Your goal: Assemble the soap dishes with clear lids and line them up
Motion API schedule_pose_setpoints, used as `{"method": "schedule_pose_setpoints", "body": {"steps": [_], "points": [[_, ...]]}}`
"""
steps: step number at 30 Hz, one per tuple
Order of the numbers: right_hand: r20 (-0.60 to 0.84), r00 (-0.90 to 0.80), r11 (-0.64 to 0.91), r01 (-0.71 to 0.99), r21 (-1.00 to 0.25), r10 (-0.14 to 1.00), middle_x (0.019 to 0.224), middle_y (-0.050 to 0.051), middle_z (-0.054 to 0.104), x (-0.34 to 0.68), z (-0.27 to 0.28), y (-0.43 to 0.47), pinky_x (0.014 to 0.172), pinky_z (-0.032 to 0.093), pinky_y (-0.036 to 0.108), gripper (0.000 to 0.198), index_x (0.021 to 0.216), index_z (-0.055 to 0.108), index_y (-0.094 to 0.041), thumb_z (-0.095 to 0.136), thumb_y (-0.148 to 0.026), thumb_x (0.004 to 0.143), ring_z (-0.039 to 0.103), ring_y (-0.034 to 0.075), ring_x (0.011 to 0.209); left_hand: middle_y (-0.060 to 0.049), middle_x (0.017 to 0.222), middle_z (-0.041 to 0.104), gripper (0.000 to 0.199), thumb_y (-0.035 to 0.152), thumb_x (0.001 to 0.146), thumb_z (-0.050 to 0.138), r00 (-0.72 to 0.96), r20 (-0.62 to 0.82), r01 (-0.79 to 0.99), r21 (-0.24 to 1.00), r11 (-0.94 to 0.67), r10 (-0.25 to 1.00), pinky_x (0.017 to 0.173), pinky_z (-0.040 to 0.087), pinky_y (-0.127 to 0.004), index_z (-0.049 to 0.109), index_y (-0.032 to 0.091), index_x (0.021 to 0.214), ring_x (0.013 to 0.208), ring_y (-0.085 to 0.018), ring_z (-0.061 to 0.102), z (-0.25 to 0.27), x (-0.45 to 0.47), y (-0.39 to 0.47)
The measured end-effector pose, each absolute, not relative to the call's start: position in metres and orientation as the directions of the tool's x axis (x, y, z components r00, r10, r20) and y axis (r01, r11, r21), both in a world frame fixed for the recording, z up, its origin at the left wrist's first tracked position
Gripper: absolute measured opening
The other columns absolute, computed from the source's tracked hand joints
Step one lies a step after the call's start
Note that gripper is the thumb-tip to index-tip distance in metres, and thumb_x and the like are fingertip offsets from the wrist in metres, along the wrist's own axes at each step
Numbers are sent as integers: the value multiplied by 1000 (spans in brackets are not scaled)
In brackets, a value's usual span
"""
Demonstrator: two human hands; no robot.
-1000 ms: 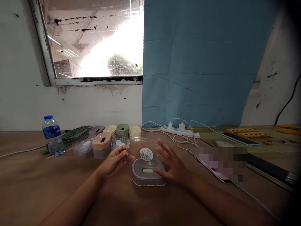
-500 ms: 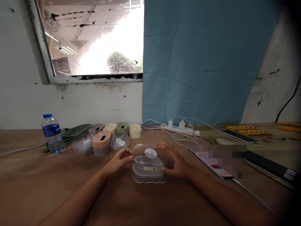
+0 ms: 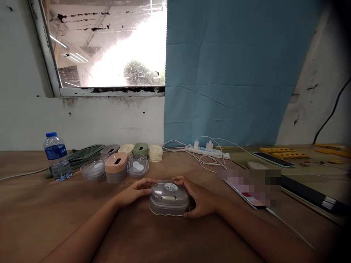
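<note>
Now my left grip (image 3: 135,191), ten o'clock, and right grip (image 3: 200,199), three, hold the clear cover (image 3: 170,193); lopsided pressure could tilt it.

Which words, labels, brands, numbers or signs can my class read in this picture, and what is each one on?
Nothing can be read for certain.
Round sticker on the nearest clear cover: printed, too small to read.
Blue label on the water bottle: pale marks, too small to read.
White stickers on the stacked clear covers: no print can be made out.
Phone screen: partly pixelated, nothing legible.
</note>
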State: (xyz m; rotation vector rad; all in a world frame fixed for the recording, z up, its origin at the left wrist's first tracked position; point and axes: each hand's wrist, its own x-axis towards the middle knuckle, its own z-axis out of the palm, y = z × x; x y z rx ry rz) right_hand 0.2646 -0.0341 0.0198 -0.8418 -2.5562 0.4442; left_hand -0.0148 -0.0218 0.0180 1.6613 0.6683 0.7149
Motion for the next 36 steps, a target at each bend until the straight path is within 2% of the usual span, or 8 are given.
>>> {"method": "schedule_pose_setpoints", "body": {"steps": [6,11,16,19,23,26,29,36], "points": [[289,-758,805,494,-329,584,133,9,28,256,29,-42,97,30,39,77,123,37,-23,68,-36,53,30,28,121,-6,108,57,34,27,73,60,689,117,37,980,-197,716,92,34,-37,54,21,106,104,-19,50,21,-17,-21],[266,-797,837,481,-260,542,138,3,27,255,33,-41,100,26,39,81,129,33,-30,66,-33,56,29,25,123,-7,118,50,39,30,79,52,696,158,126,933,-336,700,93,34,-38,46,24,117,109,-19,46,23,-17,-24],[303,-742,802,557,-217,598,134,4,35,257,30,-36,99,27,40,78,130,33,-29,64,-35,59,32,26,121,-6,131,34,35,30,84,40,626,340,376,657,-654,702,103,23,-38,46,27,119,124,-20,28,18,-15,-23],[321,-665,735,642,-217,675,134,5,34,260,28,-30,98,29,40,77,130,33,-28,63,-33,60,34,26,120,-5,133,30,40,26,82,44,632,386,483,481,-731,672,101,26,-39,43,30,121,122,-22,30,17,-13,-24],[376,-562,658,724,-207,737,129,7,38,266,27,-23,97,29,40,73,126,38,-25,63,-27,57,37,27,116,-6,129,35,43,19,77,47,643,400,553,347,-757,653,94,35,-37,45,29,118,113,-23,41,18,-14,-26],[374,-560,654,729,-203,740,126,8,39,271,29,-23,96,30,39,71,123,40,-23,63,-26,56,38,26,114,-7,127,37,41,17,75,46,631,382,580,346,-737,675,82,43,-32,47,27,115,88,-16,54,19,-15,-26],[353,-584,667,719,-193,731,127,8,37,272,33,-26,97,30,37,71,124,38,-23,63,-30,58,37,25,114,-6,124,39,41,17,74,48,632,365,583,357,-730,684,72,45,-27,48,26,113,68,-10,53,18,-16,-26],[343,-584,660,733,-165,735,128,7,36,262,32,-32,97,29,37,73,126,36,-25,64,-33,59,35,26,116,-4,119,44,39,19,73,48,620,363,592,364,-719,695,66,44,-25,51,26,111,64,-9,51,15,-16,-23]]}}
